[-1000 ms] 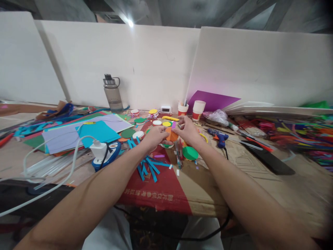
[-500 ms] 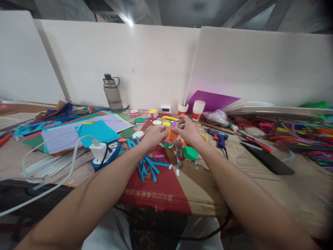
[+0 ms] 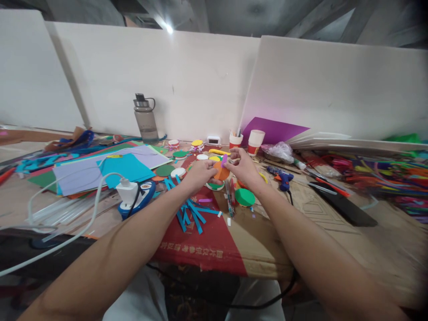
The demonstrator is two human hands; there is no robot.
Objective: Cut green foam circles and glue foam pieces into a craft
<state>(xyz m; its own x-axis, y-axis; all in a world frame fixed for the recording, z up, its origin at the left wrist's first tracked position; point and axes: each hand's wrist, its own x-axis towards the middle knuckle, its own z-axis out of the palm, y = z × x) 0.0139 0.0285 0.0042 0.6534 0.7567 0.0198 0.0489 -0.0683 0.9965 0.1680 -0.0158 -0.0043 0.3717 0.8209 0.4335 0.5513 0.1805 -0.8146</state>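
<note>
Orange paper disc [image 3: 221,171] is sitting between both hands, raised just above the middle of the table [image 3: 321,223]. The left hand [image 3: 199,175] is pinching its left edge with fingers closed on it, while the right hand [image 3: 243,167] is gripping its right side and also pressing a small purple strip [image 3: 224,159] against the disc's top. Just below, a green disc [image 3: 244,197] is lying flat beside some pens [image 3: 229,196], and blue paper strips [image 3: 190,211] are lying scattered nearer the front edge. Toward the back edge, a water bottle [image 3: 145,119] and two paper cups [image 3: 256,141] are standing upright. A blue glue gun [image 3: 283,177] is resting to the right.
</note>
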